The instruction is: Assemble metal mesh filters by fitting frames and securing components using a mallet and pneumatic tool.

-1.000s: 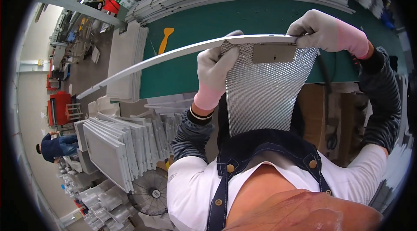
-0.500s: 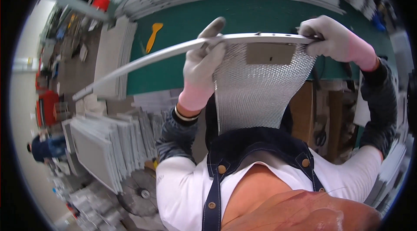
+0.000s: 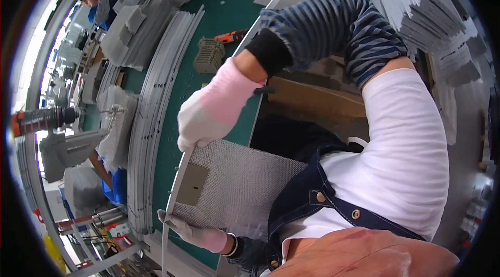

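A silver mesh sheet (image 3: 239,178) hangs from a long white metal bar (image 3: 179,175) and reaches back to my overalls. A flat grey-beige plate (image 3: 192,185) with a small slot lies against the mesh beside the bar. My right hand (image 3: 205,118), in a white and pink glove, crosses in front of me and is closed round the bar just above the mesh. My left hand (image 3: 195,234), gloved alike, grips the bar at the mesh's lower corner. A white strip (image 3: 252,32) shows beyond my right forearm; I cannot tell whether it belongs to the same bar.
On the green tabletop (image 3: 179,105) lie a stack of long white rails (image 3: 156,95), a ribbed beige block (image 3: 209,55) and an orange-black tool (image 3: 230,36). An orange-black drill (image 3: 41,120) is at the left. A co-worker (image 3: 104,9) is at the far upper left.
My view has turned, so the bar now runs steeply down the picture. My right arm now reaches across in front of me. Both hands still hold the bar.
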### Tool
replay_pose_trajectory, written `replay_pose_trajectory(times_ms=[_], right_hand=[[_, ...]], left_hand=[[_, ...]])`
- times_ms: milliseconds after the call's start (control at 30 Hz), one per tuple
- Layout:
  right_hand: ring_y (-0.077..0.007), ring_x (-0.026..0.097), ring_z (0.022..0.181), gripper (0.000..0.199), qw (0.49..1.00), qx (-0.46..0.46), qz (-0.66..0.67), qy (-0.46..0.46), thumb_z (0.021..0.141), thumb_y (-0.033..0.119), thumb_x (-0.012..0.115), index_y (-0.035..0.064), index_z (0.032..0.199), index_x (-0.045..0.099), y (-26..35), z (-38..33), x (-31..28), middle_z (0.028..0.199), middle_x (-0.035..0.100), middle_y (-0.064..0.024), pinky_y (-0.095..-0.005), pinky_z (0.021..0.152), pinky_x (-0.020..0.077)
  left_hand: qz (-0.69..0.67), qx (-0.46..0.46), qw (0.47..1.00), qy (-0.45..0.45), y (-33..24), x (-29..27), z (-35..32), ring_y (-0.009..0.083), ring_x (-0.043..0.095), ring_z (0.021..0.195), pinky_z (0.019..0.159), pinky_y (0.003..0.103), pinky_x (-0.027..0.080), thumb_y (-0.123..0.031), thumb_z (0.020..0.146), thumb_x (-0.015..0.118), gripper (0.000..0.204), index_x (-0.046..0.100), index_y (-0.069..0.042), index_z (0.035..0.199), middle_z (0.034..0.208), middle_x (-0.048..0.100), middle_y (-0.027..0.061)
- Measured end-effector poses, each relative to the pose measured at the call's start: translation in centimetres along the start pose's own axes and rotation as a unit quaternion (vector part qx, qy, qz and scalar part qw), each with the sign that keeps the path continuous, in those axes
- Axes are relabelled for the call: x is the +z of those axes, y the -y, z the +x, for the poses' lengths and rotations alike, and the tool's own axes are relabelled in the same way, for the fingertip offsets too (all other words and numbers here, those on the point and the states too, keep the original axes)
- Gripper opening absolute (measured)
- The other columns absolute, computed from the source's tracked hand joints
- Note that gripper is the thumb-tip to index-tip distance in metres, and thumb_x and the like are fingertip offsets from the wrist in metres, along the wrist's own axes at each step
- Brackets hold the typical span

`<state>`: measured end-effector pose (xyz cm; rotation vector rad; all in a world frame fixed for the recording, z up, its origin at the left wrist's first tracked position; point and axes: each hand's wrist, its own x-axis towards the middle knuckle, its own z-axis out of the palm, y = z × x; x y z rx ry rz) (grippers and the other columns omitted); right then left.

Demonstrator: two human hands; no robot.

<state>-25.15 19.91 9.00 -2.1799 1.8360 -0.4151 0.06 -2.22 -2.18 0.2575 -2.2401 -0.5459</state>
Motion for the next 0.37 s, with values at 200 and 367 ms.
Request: replay_pose_trajectory(times_ms=[200, 367], right_hand=[[-0.0343, 0.065, 0.083, 0.034, 0.989, -0.057, 0.017, -0.133, 0.084, 0.032, 0.059, -0.0005, 0.084, 0.069, -0.4, 6.6, 2.3, 0.084, 0.067, -0.0184, -0.0429, 0.076, 0.0511], [-0.0332, 0.066, 0.082, 0.034, 0.987, 0.038, 0.056, -0.145, 0.085, 0.034, 0.059, 0.0016, 0.088, 0.071, -0.7, 3.8, 1.9, 0.084, 0.068, -0.0181, -0.0412, 0.075, 0.0513]], left_hand=[[0.079, 0.134, 0.988, -0.001, 1.5, 2.1, 3.4, 0.0323, 0.059, 0.109, 0.086, 0.037, 0.049, -0.019, 0.100, 0.042, 0.040, 0.049, -0.004, 0.136, 0.128, 0.055, 0.0187], [0.166, 0.227, 0.959, 0.036, -3.1, -0.6, 5.9, 0.0102, 0.047, 0.046, 0.041, 0.023, 0.036, -0.021, 0.078, 0.076, 0.020, 0.064, -0.009, 0.067, 0.062, 0.062, -0.0025]])
